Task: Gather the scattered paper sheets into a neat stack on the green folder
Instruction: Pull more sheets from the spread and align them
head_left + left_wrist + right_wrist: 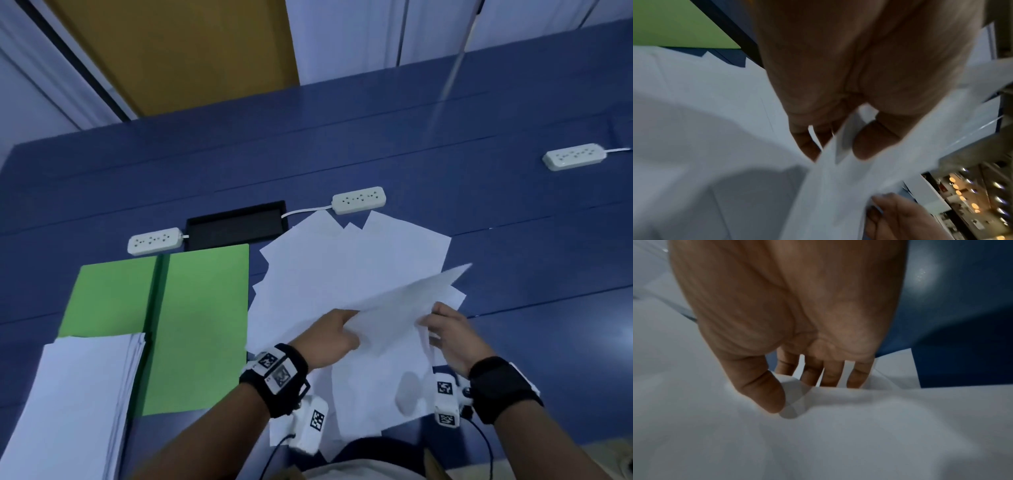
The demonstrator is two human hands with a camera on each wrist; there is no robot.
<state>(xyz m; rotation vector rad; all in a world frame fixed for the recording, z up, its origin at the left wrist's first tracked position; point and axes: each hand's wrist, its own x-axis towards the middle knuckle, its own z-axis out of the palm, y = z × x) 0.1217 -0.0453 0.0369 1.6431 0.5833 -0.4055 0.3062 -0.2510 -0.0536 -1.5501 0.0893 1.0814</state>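
The folder [202,325] lies open and flat on the blue bench [513,240]; it serves as the landmark here. On its near left part rests a squared stack [75,404] of white sheets, overhanging the folder's near edge toward the person; the rest of the green surface is bare. Just right of the folder spreads a loose pile [349,270] of sheets, fanned at many angles and overlapping one another; its left edge meets the folder's right edge.

Above that pile, right of the folder, both hands hold a lifted sheaf [404,301] of a few sheets, tilted so its far corner points up and away. The left hand [332,337] pinches the sheaf's near left edge, thumb on one side and fingers on the other, as the left wrist view shows [838,91]; the right hand [448,335] grips the sheaf's right end, thumb on top and fingers tucked beneath [789,308].

Beyond the folder sit a black tray [236,222] and a white strip [154,241]; a second strip [359,200] lies beyond the pile.
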